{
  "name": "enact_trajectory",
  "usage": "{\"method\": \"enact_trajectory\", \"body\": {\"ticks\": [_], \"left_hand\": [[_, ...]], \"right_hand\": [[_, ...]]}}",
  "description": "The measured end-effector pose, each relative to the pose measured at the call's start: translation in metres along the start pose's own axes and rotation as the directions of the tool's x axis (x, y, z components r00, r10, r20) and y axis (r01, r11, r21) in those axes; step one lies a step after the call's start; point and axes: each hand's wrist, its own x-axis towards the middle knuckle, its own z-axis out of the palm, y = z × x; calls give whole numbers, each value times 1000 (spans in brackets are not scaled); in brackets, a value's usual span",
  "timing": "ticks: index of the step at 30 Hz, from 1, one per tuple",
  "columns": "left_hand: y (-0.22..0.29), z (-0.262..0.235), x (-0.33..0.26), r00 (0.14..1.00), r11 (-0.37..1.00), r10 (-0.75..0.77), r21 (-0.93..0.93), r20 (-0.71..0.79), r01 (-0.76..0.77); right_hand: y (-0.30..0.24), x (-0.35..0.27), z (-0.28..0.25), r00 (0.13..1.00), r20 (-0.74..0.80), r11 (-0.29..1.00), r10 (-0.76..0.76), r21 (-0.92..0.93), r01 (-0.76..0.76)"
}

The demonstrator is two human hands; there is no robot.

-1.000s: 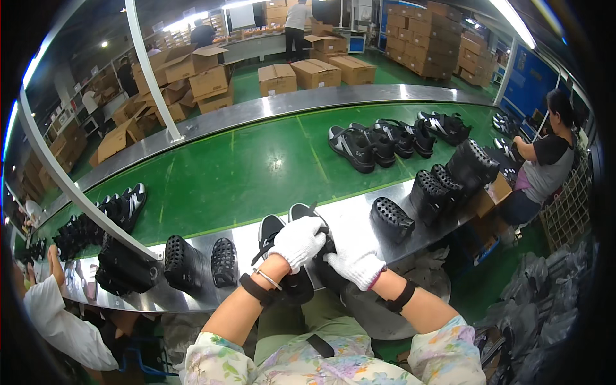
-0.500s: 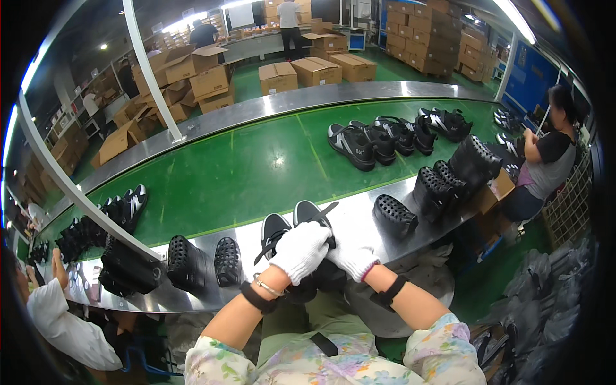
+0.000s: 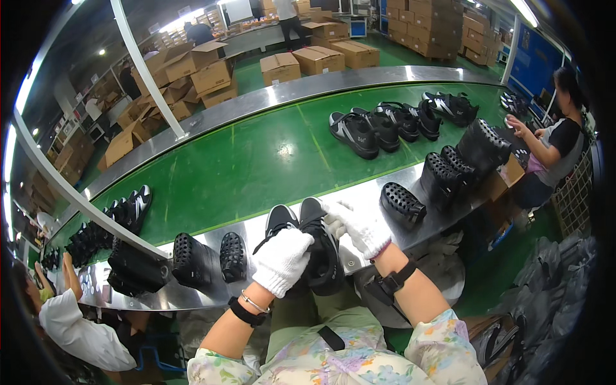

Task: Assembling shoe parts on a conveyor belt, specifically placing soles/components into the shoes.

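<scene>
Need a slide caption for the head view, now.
White-gloved left hand and right hand at a pair of black shoes beside a green surface.

The left hand (image 3: pixel 283 260) hides the middle of the left shoe (image 3: pixel 280 217); its own fingertips are out of sight, so whether it grips a lace cannot be told. Whether the right hand (image 3: pixel 357 228) touches the right shoe (image 3: pixel 324 260) is unclear. Far left of the hands, small shoes (image 3: pixel 83 245) overlap too closely to count. Far ahead of them, the upper edge cuts off a person's (image 3: pixel 286 9) head.
</scene>
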Motion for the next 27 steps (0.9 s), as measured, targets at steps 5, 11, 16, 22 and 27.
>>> {"method": "enact_trajectory", "body": {"ticks": [5, 11, 16, 22, 27], "left_hand": [[0, 0, -6, 996, 997, -74, -40, -57, 72], [2, 3, -3, 985, 987, -126, -117, -121, 111], [0, 6, -3, 980, 984, -137, -132, -144, 119], [1, -9, -8, 975, 930, -157, -354, -154, 94], [-27, -47, -49, 863, 961, -230, -243, -449, 129]], "right_hand": [[15, -18, -15, 994, 17, 956, -105, -273, 106], [55, -38, -19, 985, -164, 990, 52, -124, -73], [46, -45, -21, 980, -144, 928, 136, -327, -176], [34, -59, 1, 898, 247, 115, -365, -945, 307], [42, -23, -22, 866, 382, -280, -322, -912, 298]]}}
